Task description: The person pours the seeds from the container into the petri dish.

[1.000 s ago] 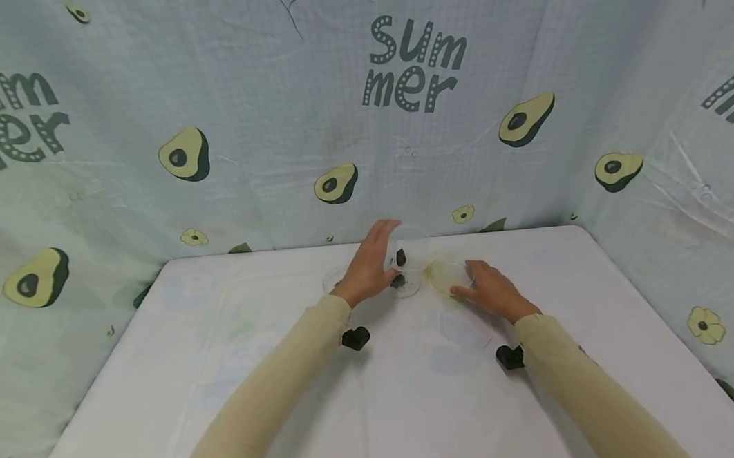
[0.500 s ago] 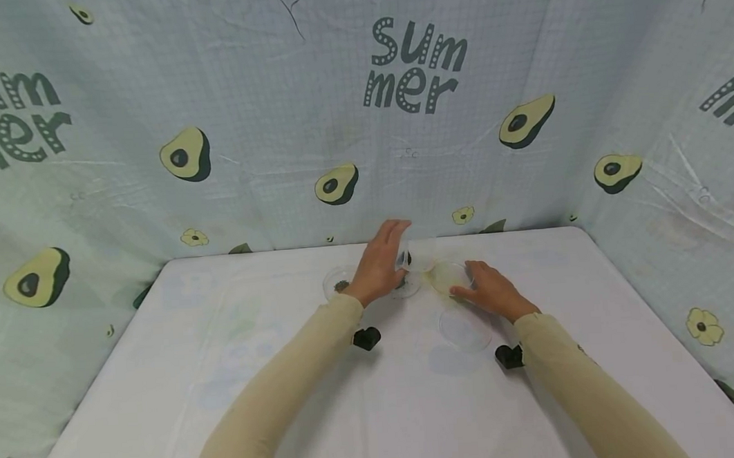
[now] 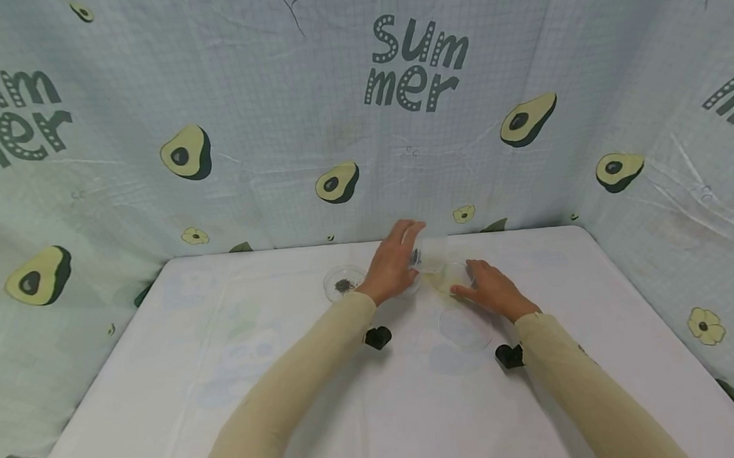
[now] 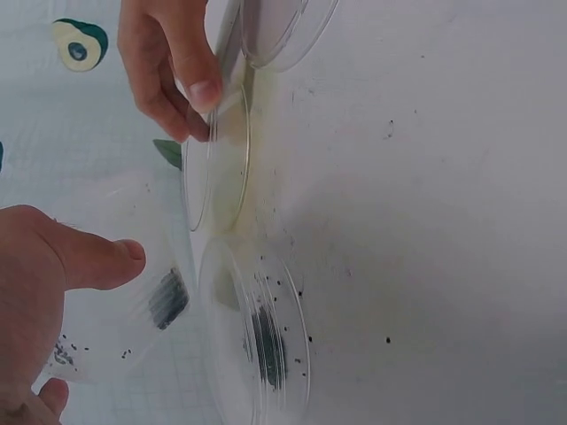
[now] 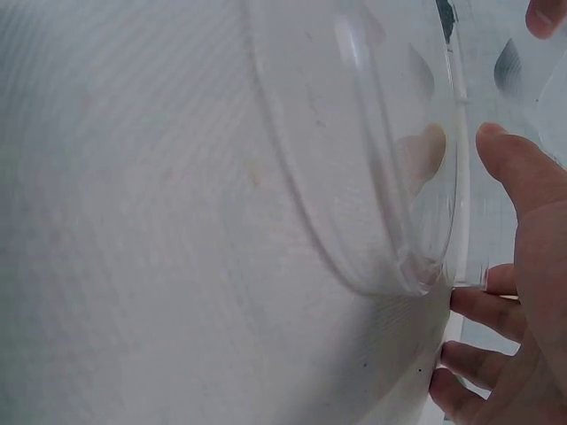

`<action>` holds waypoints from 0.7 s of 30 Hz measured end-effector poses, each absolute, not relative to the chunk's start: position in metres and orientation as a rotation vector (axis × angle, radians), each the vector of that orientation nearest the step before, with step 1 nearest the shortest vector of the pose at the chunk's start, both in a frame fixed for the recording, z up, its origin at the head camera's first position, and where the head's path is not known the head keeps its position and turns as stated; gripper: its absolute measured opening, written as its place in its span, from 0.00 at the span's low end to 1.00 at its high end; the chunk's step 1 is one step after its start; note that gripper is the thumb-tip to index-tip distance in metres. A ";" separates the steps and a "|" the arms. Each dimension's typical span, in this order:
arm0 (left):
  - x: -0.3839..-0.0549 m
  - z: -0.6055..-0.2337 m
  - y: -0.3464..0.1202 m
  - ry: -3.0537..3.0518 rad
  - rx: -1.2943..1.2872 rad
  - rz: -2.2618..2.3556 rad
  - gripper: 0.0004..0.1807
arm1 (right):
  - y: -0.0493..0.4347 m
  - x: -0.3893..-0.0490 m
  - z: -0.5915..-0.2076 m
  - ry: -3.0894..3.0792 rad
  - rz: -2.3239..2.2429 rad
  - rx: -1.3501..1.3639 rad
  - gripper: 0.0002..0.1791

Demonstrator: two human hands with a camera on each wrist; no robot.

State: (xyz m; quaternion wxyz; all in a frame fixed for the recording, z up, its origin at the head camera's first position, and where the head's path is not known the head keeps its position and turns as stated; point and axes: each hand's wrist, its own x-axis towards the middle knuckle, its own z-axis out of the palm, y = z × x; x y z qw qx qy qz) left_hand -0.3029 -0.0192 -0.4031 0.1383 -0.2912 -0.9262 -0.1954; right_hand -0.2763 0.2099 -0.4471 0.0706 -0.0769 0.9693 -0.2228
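Note:
My left hand [image 3: 395,263] holds a tilted clear plastic container [image 4: 106,305] with small black grains and a dark patch in it; I cannot tell whether it is a dish or a bag. Below and beside it, a petri dish [image 4: 266,350] with black grains rests on the table, mostly behind the left hand in the head view. My right hand [image 3: 493,291] grips the edge of a petri dish [image 4: 232,168] with a pale yellowish tint, thumb on the near side and other fingers behind. The container reaches over toward this dish's left side.
Another petri dish [image 3: 334,284] with dark grains stands left of the left hand. A clear round dish or lid [image 3: 466,329] lies in front of the right hand. Stray grains dot the white table [image 4: 425,221]. A patterned curtain [image 3: 263,158] hangs behind.
My left hand has moved right with the clear container, closer to the yellowish dish. More of the left petri dish with grains now shows. My right hand has stayed in place.

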 end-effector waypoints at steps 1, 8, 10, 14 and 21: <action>-0.303 -0.403 -0.018 -2.693 -0.837 -0.554 0.50 | 0.210 -0.276 -0.447 2.913 -0.668 -0.229 0.48; -0.302 -0.403 -0.011 -2.740 -0.823 -0.509 0.49 | 0.210 -0.275 -0.446 2.899 -0.693 -0.212 0.48; -0.302 -0.402 -0.010 -2.736 -0.826 -0.496 0.49 | 0.209 -0.275 -0.445 2.903 -0.691 -0.218 0.47; -0.303 -0.401 -0.007 -2.720 -0.846 -0.469 0.48 | 0.210 -0.276 -0.444 2.905 -0.686 -0.234 0.47; -0.306 -0.403 0.000 -2.718 -0.895 -0.390 0.49 | 0.211 -0.276 -0.443 2.907 -0.697 -0.241 0.46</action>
